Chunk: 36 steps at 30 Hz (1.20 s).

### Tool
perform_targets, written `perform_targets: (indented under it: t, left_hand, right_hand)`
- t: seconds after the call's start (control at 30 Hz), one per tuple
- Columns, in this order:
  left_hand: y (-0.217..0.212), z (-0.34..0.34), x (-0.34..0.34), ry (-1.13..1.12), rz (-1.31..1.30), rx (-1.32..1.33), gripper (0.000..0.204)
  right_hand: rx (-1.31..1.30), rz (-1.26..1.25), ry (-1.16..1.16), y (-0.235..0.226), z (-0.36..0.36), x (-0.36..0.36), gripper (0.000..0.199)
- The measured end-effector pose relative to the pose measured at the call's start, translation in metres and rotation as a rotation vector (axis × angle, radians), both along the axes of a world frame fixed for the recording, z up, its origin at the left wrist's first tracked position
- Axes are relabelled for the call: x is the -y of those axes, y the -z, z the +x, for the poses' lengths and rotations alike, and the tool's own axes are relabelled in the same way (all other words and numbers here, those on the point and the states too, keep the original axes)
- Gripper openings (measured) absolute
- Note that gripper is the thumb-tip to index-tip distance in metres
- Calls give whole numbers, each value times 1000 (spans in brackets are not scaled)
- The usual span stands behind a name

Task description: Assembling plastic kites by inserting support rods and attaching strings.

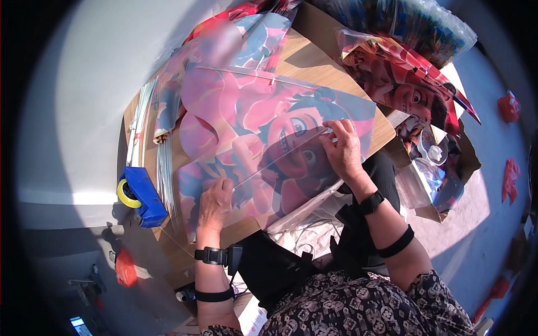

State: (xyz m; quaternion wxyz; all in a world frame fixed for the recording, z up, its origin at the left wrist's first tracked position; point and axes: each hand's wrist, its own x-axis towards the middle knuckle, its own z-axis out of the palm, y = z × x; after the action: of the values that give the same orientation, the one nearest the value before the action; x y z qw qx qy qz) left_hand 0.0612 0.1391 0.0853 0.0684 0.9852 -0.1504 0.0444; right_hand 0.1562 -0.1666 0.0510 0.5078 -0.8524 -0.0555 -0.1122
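Two bare hands stretch a thin pale strip (274, 162) slantwise over a large printed plastic sheet (246, 109), from near left to far right. The left hand (216, 203) closes its thumb and fingers on the near end of the strip, low over the left part of the sheet; the right hand (343, 147) pinches the far end between thumb and fingertips, beside the big cartoon face. The sheet lies spread on the wooden worktop (314, 61), its pink and blue print facing up, and casts of shadow darken the part near the right hand. To the left, at the worktop's edge, stands a blue tape dispenser (147, 196) with a yellow roll (126, 197), just beside a bundle of thin white sticks (164, 173). More printed sheets in red (403, 89) lie at the far right, beyond an open cardboard box (469, 151) holding a clear plastic cup (426, 140) and crumpled plastic.
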Motion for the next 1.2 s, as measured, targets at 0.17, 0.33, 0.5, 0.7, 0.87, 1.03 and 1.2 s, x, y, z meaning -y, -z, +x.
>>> perform_targets:
  t: [0.17,0.33,0.5,0.7,0.87,1.03,1.2]
  left_hand:
    - [-6,10,6,18,7,11,15]
    - [-5,20,8,37,45,11,12]
    - [-7,26,12,37,17,6,12]
    - [-5,25,12,2,-19,-47,9]
    - [-9,28,20,10,-94,-70,7]
    - [-7,37,34,10,-72,-91,10]
    - [-7,49,56,39,-115,-89,9]
  right_hand:
    - [156,-252,-100,-3,0,-6,28]
    - [202,-306,-98,0,4,-10,18]
    - [209,-296,-121,4,6,-11,12]
    - [180,-286,-99,7,6,-10,10]
    - [180,-277,-79,8,7,-11,9]
    - [164,-282,-86,6,7,-10,8]
    - [164,-278,-91,7,7,-9,8]
